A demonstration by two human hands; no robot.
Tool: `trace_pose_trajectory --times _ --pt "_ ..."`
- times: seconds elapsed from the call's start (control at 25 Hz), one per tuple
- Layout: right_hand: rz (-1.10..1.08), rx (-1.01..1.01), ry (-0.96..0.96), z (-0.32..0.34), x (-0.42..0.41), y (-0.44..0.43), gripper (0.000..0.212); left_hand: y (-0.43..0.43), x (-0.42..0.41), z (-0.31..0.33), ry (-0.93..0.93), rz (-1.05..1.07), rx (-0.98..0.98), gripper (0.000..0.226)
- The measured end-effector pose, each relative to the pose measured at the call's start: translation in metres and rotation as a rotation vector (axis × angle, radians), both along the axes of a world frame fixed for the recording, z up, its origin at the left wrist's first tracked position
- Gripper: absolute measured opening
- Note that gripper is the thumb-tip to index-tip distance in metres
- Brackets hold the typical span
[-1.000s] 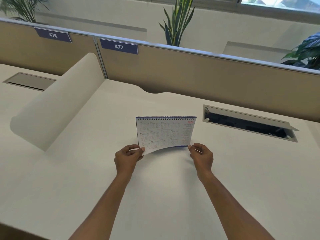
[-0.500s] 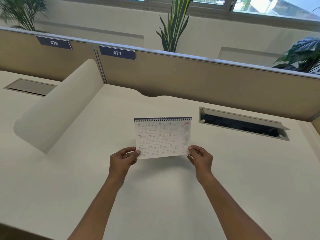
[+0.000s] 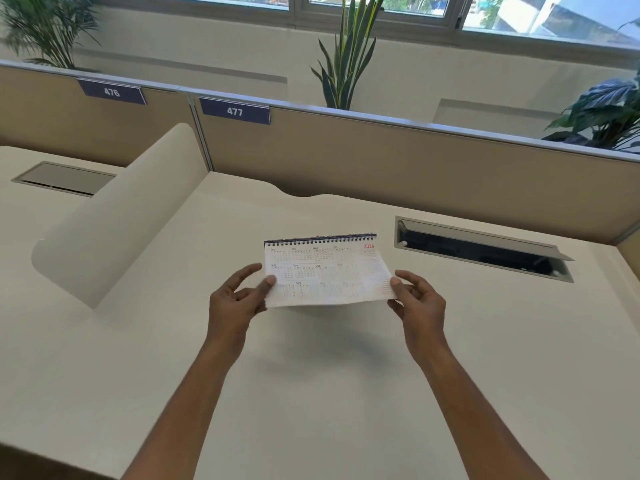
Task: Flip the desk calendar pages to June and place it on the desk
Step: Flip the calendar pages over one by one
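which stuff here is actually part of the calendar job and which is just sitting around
Part of the job: calendar, left hand and right hand holding its lower corners, desk.

Just there: cable hatch, number signs 476 and 477, plants.

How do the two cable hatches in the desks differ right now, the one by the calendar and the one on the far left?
The right cable hatch has its lid tilted open, with a dark cavity below; the left cable hatch is only slightly raised, with a thin dark slit at its front edge. The right one lies beside the desk calendar on this desk; the left one lies beyond the curved divider. Both are grey rectangles set into the desktops.
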State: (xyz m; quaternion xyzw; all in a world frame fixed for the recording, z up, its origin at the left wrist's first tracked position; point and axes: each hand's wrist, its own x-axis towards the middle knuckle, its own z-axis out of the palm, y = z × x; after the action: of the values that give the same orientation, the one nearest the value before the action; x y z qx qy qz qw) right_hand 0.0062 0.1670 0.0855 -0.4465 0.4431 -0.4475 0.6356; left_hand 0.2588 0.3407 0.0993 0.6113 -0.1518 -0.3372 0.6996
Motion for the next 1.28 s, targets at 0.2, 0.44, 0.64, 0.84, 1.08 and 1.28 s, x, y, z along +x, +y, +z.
trace_pose_trajectory --times 0.2,0.44,0.64,0.84,1.08,1.28 --pt "0.062 0.033 -0.134 0.039 0.008 -0.016 0.028 -0.012 0.011 0.024 -0.016 -0.078 -0.123 0.027" --pt "0.118 -0.112 -0.035 0.063 0.028 -0.039 0.018 -0.041 0.022 0.042 -0.38 0.012 -0.015 0.028" --pt "0.073 -0.213 0.1 0.063 0.058 -0.06 0.012 -0.077 0.034 0.045 -0.401 0.194 0.142 0.03" --pt "0.059 -0.215 0.248 0.047 0.079 -0.082 0.01 -0.091 0.047 0.024 -0.271 0.216 0.235 0.013" --pt "0.017 -0.172 0.377 0.021 0.085 -0.094 0.021 -0.093 0.051 0.003 -0.208 0.235 0.244 0.009" --pt "0.032 0.031 0.301 0.014 0.086 -0.095 0.03 -0.097 0.053 -0.004 -0.041 0.217 0.212 0.021"
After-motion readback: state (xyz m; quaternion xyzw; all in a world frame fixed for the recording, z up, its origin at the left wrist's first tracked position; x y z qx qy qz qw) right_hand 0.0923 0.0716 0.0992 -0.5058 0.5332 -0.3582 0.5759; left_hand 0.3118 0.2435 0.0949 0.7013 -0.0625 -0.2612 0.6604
